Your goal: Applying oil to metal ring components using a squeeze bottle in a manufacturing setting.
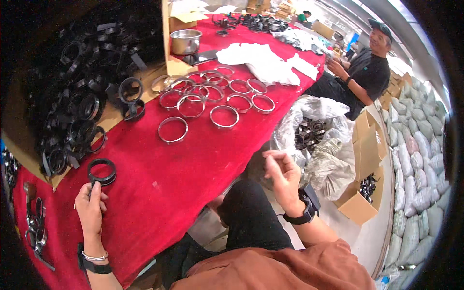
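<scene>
Red cloth [145, 208] ran right across the long worktable in the head view, and what a spread it carried! At far left, a big cardboard box [113, 116] brimmed with black ring parts, some tumbling over its flap; beyond the middle, shiny silver rings [167, 140] lay in a loose cluster, with a metal bowl [186, 44] and white cloth [263, 60] behind them. Down front, the left hand [91, 212] had it: thumb and fingers pinched the stem of a black ring [107, 181], just in front of the box's near corner! Across the way, the right hand [284, 180] hung beyond the table edge, fingers curled, near a plastic bag [329, 166] of dark rings; whether its fingertips met, nobody could tell. Farther right sat a co-worker [369, 72], hands raised, beside stacked sacks [420, 183].
</scene>
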`<state>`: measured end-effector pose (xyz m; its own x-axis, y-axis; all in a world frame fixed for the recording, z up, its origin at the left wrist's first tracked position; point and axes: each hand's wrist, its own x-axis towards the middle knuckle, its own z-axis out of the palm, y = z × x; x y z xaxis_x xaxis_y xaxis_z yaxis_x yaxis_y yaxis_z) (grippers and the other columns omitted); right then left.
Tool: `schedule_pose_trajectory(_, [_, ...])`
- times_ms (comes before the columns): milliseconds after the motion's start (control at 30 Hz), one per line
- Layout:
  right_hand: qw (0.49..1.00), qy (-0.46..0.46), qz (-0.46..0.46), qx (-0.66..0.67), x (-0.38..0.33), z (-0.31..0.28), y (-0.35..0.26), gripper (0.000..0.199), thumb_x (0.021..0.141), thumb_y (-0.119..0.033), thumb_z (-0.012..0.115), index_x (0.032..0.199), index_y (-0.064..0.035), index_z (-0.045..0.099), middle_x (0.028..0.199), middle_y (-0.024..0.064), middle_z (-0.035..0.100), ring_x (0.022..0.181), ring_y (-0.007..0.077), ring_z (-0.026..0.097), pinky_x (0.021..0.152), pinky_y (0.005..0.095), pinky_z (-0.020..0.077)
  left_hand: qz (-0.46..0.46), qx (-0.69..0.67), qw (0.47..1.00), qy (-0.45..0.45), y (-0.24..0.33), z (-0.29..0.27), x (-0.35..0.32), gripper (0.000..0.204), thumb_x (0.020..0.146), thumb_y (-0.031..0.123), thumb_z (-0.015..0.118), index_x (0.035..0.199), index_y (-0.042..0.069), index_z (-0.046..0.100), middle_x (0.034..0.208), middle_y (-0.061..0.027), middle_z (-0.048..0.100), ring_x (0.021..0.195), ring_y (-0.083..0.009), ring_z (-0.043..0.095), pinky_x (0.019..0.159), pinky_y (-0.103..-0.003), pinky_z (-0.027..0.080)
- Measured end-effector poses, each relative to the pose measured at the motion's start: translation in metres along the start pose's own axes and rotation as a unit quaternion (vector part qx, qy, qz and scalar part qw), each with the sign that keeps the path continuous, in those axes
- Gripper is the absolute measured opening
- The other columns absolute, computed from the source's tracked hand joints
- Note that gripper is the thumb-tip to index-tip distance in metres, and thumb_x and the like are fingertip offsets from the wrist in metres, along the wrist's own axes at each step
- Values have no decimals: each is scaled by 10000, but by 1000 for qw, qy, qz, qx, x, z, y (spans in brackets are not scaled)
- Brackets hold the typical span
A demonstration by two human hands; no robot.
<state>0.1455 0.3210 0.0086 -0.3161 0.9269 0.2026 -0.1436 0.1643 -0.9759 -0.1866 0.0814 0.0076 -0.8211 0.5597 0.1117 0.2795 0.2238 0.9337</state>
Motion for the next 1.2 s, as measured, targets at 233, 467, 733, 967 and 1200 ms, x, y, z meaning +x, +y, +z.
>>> schedule_pose_trajectory(233, [873,54,184,-449,-4,-104,124,551,903,-474,450,1001,55,568,851,167,623,841,194,605,728,316,475,9,-3,1000,-3,3,3,3,214,910,243,537,848,42,574,613,3,543,440,-30,417,409,-180,312])
schedule_pose_trajectory(467, [902,-19,252,-349,-3,-75,111,635,881,-514,388,1037,74,570,947,289,612,932,415,582,826,444,435,14,7,1000,-1,-7,-4,5,228,928,256,506,822,58,547,600,6,508,429,-29,391,401,-180,285])
schedule_pose_trajectory(733, [874,-98,-51,-473,-14,-18,112,508,835,-413,555,1118,8,527,1174,228,467,1137,397,403,910,484,375,25,19,999,17,-10,-1,10,269,941,280,481,751,91,500,602,15,495,414,-29,368,394,-199,261])
schedule_pose_trajectory(967, [789,-160,-81,-587,-18,-11,105,425,842,-398,535,1047,-26,570,1040,171,533,1045,335,476,789,456,394,35,9,999,27,-11,2,12,250,939,267,490,771,82,511,604,16,493,417,-29,368,390,-191,257])
schedule_pose_trajectory(1200, [775,-153,-66,-610,-21,-12,106,385,811,-389,573,999,-53,589,1022,137,561,998,314,506,769,441,410,10,-10,1000,18,-6,3,7,221,933,250,498,807,71,526,596,10,489,423,-29,376,391,-183,274])
